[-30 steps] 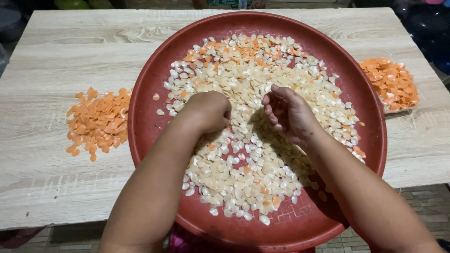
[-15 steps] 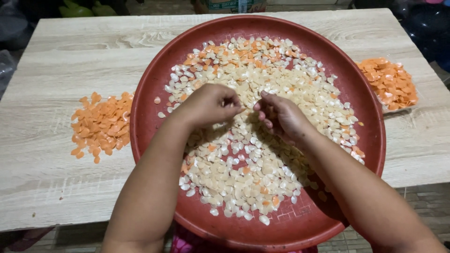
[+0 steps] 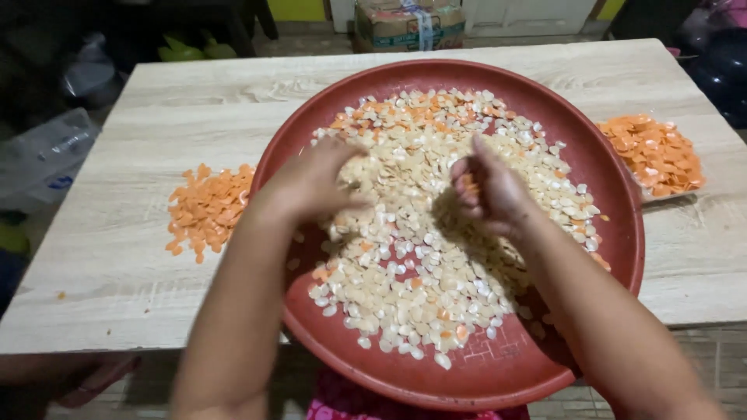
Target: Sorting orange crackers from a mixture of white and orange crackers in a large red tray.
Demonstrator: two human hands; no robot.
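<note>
one big red tray [image 3: 599, 257] holds a heap of pale seeds [image 3: 420, 233]. two orange piles [image 3: 206, 206] lie on the table [image 3: 117, 264]. the left hand [image 3: 315, 183] rests curled on the seeds. the right hand [image 3: 490, 190] pinches an orange bit above them. both hands sat lower before.

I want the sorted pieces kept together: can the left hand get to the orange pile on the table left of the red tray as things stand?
Probably yes. The left hand is over the red tray's left part, and the orange pile lies just beyond the rim on bare table, with nothing between them.
</note>
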